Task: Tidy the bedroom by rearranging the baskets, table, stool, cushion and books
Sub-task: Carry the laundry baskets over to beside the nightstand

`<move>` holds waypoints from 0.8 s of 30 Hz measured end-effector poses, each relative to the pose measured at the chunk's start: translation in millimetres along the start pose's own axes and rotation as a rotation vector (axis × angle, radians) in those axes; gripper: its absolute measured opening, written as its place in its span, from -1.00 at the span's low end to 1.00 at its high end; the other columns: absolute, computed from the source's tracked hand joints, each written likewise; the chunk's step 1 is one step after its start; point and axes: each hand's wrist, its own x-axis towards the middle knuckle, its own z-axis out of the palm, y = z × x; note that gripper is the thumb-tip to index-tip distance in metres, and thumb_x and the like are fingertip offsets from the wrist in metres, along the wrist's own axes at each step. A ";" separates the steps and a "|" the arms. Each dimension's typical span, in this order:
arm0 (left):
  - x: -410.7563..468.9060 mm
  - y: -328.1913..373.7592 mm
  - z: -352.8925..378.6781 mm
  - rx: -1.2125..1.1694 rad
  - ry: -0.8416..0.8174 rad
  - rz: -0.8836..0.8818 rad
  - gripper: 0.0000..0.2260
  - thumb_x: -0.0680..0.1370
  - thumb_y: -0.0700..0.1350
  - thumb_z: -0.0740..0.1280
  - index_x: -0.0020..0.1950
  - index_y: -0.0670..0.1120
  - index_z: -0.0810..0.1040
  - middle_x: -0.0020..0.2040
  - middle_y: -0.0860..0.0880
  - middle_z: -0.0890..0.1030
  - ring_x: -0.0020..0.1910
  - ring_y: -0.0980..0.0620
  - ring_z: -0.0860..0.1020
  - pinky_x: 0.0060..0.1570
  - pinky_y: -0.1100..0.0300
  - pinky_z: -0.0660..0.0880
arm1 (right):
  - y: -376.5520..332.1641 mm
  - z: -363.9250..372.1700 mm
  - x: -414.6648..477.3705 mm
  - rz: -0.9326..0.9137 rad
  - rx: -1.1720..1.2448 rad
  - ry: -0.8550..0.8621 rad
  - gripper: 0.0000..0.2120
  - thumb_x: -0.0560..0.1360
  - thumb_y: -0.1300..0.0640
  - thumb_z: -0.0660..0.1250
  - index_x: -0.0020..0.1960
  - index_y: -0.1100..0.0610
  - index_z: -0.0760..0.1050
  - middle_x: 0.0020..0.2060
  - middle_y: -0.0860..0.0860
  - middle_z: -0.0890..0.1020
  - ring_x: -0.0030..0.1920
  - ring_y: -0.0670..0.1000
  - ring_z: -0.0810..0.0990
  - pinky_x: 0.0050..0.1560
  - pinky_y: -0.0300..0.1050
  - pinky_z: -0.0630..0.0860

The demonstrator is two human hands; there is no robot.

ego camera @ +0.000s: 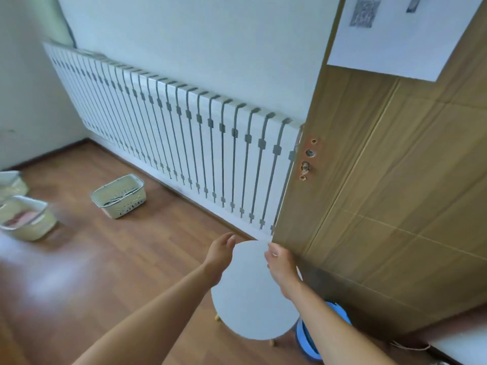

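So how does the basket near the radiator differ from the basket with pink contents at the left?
The basket near the radiator stands alone and holds something greyish; the left basket sits next to a third basket and holds something pink. Both are pale, rectangular and upright on the wooden floor.

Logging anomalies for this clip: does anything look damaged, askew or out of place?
Yes. The brown wooden door has no handle: bare holes and an orange-brown patch show at its edge. The cream perforated plastic basket sits askew to the wall, out on the wooden floor.
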 end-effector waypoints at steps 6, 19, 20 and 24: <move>-7.7 -7.4 -74.2 -0.060 0.087 0.004 -0.66 0.63 -0.04 0.18 0.38 -0.10 0.43 0.31 -0.11 0.51 0.29 -0.10 0.46 0.28 -0.02 0.39 | -44.7 64.8 -18.8 -0.062 -0.050 -0.105 -0.61 0.62 0.16 0.16 0.44 0.11 0.33 0.38 0.06 0.43 0.34 0.05 0.44 0.36 -0.01 0.39; -6.5 -36.7 -231.8 -0.192 0.336 0.000 -0.68 0.64 -0.06 0.17 0.35 -0.13 0.45 0.26 -0.14 0.53 0.26 -0.14 0.47 0.25 -0.02 0.41 | -116.3 208.0 -8.5 -0.225 -0.195 -0.292 -0.59 0.59 0.10 0.19 0.43 0.10 0.35 0.37 0.05 0.45 0.34 0.02 0.44 0.34 0.00 0.41; -7.3 -38.1 -239.7 -0.206 0.352 0.010 -0.71 0.64 -0.07 0.17 0.32 -0.13 0.47 0.16 -0.11 0.55 0.13 -0.07 0.52 0.13 0.04 0.46 | -118.8 217.1 -5.8 -0.229 -0.199 -0.304 -0.59 0.58 0.10 0.20 0.43 0.10 0.35 0.37 0.05 0.45 0.34 0.03 0.45 0.33 0.03 0.42; -3.2 -45.9 -276.2 -0.231 0.434 0.028 -0.88 0.64 -0.10 0.15 0.06 -0.02 0.48 -0.09 0.02 0.45 -0.16 0.07 0.38 -0.25 0.22 0.32 | -134.5 258.4 1.9 -0.235 -0.204 -0.369 -0.59 0.58 0.14 0.22 0.42 0.15 0.36 0.35 0.09 0.47 0.31 0.04 0.47 0.33 0.05 0.43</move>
